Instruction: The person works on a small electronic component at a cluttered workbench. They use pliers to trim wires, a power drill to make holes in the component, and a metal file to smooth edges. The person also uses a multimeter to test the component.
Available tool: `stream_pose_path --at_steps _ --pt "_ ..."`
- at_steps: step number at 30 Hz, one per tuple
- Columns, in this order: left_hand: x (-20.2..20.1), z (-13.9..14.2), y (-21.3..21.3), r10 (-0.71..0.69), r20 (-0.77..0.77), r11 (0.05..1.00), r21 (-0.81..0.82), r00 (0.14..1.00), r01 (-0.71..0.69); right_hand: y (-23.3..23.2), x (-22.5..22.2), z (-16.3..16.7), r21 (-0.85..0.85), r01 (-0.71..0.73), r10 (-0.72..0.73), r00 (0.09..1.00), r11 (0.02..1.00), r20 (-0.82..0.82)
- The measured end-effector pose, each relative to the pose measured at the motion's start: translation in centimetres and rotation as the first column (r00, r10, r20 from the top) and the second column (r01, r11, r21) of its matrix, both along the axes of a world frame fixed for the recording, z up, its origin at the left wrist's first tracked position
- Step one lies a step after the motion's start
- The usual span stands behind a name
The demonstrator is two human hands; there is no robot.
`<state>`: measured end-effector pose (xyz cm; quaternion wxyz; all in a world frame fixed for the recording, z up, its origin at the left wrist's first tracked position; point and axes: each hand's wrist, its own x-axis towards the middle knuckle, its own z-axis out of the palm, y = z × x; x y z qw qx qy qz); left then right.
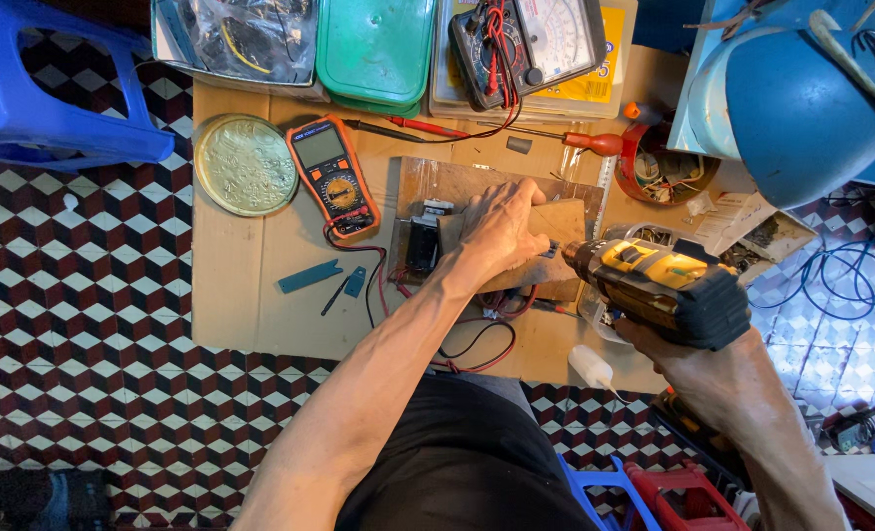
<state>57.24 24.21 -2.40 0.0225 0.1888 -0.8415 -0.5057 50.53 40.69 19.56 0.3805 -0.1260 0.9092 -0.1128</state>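
Small wood block (555,231) sitting on board, under left hand (501,228) pressing flat, fingers spread, keeping it steady. Right hand (698,369) gripping yellow cordless drill (659,285), bit pointing at block edge. Orange multimeter (334,177) lying just beyond left hand.

Bench observed from above: both hands occupied at wooden board.

The left hand (497,228) is pressing flat on a small wooden piece (553,234) lying on the wooden board (447,187). The right hand (698,366) is gripping a yellow-and-black cordless drill (660,285), its tip pointing toward 9 o'clock at the piece's edge. An orange multimeter (333,175) is lying at 9 o'clock from the board, with a round metal lid (244,164) lying beyond it.
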Motion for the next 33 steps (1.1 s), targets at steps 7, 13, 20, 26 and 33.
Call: stream_pose_path --at_steps 7,13,20,26,33 --pt "-0.2 -0.2 0.1 0.010 0.006 1.000 0.003 1.000 -0.010 0.1 0.2 -0.1 0.069 0.014 -0.014 1.000 0.997 0.000" --pt "-0.1 -0.2 0.1 -0.002 0.006 1.000 0.006 1.000 0.002 -0.1 0.1 0.0 0.033 -0.051 0.051 0.999 0.998 -0.018" --pt "-0.1 -0.2 0.0 -0.014 0.034 1.000 0.028 0.999 0.013 -0.2 -0.1 0.0 -0.046 -0.078 0.076 0.996 0.996 -0.044" --pt "-0.3 -0.4 0.0 -0.006 0.034 1.000 0.022 0.999 0.006 -0.8 -0.2 0.3 0.174 -0.009 0.005 1.000 0.985 0.026" --pt "-0.3 -0.5 0.1 0.000 0.022 1.000 0.015 1.000 0.000 -0.4 -0.2 0.1 0.073 -0.042 0.043 0.999 0.996 -0.003"
